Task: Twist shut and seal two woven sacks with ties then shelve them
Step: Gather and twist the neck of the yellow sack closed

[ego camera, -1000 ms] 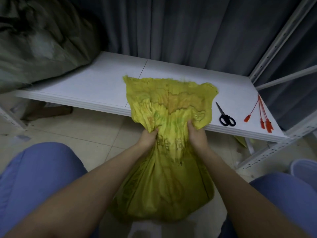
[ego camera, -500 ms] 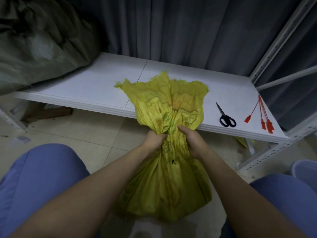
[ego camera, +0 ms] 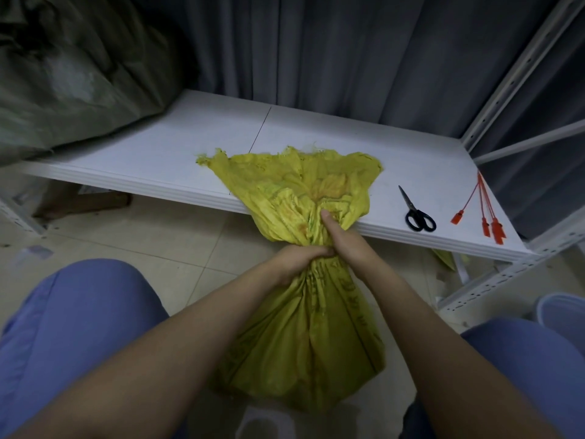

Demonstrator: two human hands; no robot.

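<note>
A filled yellow woven sack (ego camera: 304, 337) stands on the floor between my knees. Its loose top (ego camera: 304, 182) fans out over the front edge of the white shelf (ego camera: 177, 147). My left hand (ego camera: 294, 259) grips the gathered neck from the left. My right hand (ego camera: 343, 240) grips the neck just above it, thumb pointing up along the fabric. Several red ties (ego camera: 484, 210) lie on the shelf at the far right. A dark green sack (ego camera: 63, 68) sits on the shelf's left end.
Black-handled scissors (ego camera: 416, 210) lie on the shelf left of the ties. A grey curtain (ego camera: 316, 49) hangs behind the shelf. The white metal rack upright (ego camera: 519, 68) rises at right. My blue-clad knees flank the sack over a tiled floor (ego camera: 152, 236).
My hands have come together on the sack, bunching its wide mouth into a tight neck. The loose top now fans out lower over the shelf edge.
</note>
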